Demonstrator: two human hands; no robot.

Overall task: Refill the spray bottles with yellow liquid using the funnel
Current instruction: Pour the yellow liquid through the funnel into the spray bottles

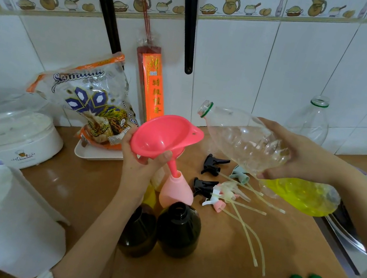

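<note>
While hands (142, 156) grip funnel (163, 136), bottle (246, 140) beside.

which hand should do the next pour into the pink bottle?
Right hand: it already grips the clear bottle of yellow liquid, neck pointing toward the funnel. Left hand is busy holding that funnel in the pink bottle.

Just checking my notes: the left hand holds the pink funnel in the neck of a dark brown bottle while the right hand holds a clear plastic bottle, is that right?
Not quite. In the head view the pink funnel, held by the left hand, sits in the pink spray bottle, not a dark brown bottle. The right hand does hold the clear plastic bottle.
</note>
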